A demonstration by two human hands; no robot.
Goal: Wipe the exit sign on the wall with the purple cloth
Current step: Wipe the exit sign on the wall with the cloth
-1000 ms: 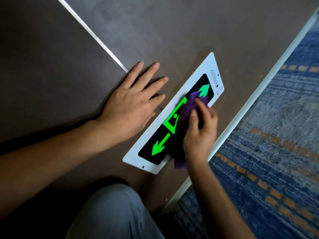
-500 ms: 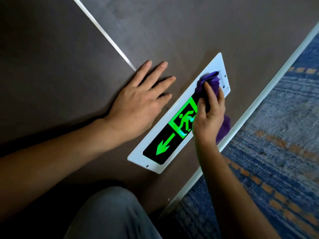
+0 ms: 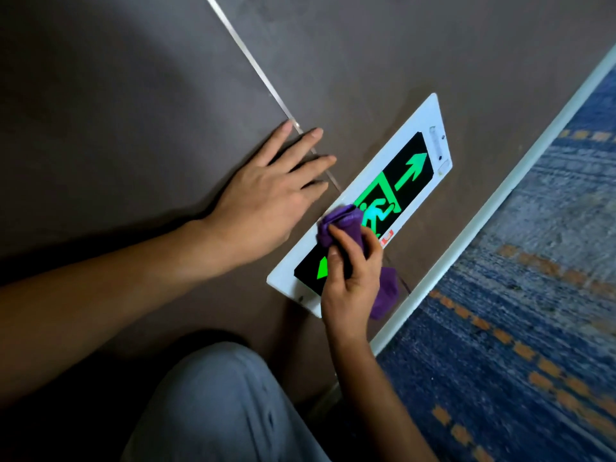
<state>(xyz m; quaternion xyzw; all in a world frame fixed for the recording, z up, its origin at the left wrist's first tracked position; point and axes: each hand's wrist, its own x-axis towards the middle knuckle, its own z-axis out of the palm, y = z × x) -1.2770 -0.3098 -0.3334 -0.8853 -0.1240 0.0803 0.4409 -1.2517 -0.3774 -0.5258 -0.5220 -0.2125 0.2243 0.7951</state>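
The exit sign is a white-framed black panel low on the brown wall, with green arrows and a green running figure. My right hand presses the bunched purple cloth against the sign's middle-left part, covering most of the left arrow. A loose end of the cloth hangs below the hand, off the sign's lower edge. My left hand lies flat on the wall beside the sign's upper-left edge, fingers spread, holding nothing.
A thin metal strip runs across the brown wall under my left fingertips. A pale skirting strip borders a blue carpet with orange marks. My grey-trousered knee is at the bottom.
My right hand has slid the cloth from the sign's right end to its left half, uncovering the right arrow and running figure. My left hand stays flat on the wall.
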